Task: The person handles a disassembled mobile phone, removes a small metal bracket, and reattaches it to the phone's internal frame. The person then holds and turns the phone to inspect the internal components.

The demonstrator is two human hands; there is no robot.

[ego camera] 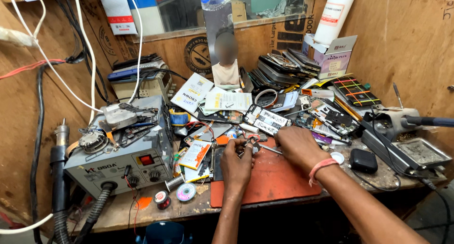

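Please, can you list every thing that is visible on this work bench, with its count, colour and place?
work mat: one, orange-red, front centre of bench
small part: one, metallic, held over the mat
tool: one, thin, silver, at the right fingers
rework station: one, grey, left
hot-air handle: one, black, far left
solder spools: about three, front left
opened phones: a pile, dark, back right
bottle: one, white, back right
small case: one, black, right
left hand: holds the part
right hand: holds the tool, pink wrist thread
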